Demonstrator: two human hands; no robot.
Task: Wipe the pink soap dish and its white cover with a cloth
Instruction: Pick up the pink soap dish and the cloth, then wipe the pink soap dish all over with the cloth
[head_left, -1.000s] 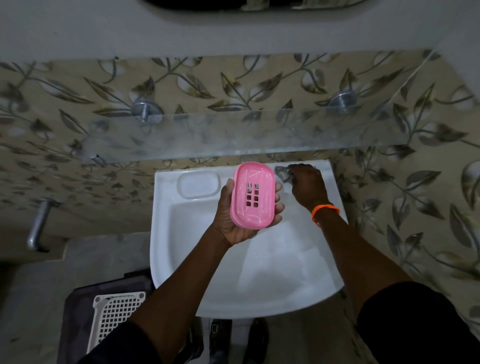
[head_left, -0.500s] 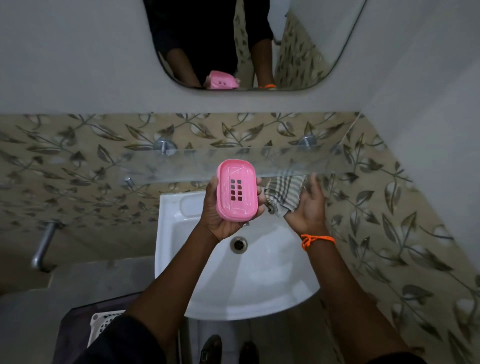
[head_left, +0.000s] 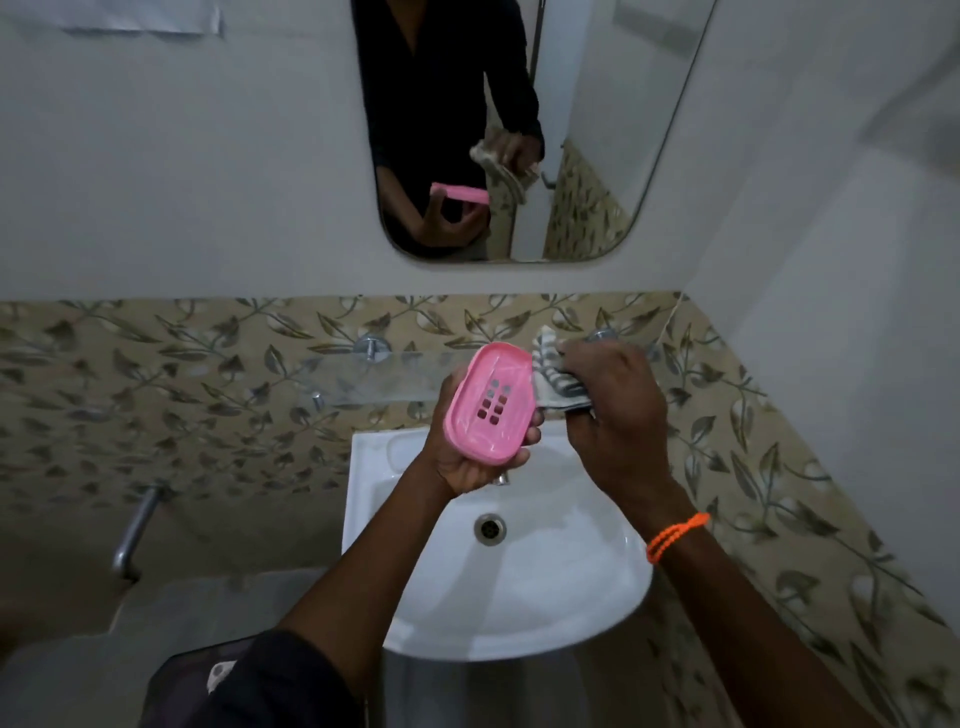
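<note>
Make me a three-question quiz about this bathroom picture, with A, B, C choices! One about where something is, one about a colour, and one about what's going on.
1. Where is the pink soap dish?
A. lying in the sink
B. held in the left hand
C. on the glass shelf

2. What colour is the band on the right wrist?
A. orange
B. green
C. blue

3. What is the right hand doing?
A. turning a tap
B. hanging empty
C. gripping a cloth

Answers:
1 B, the left hand holds the dish above the sink.
2 A, the wristband is bright orange.
3 C, the right hand is closed on the striped cloth beside the dish.
</note>
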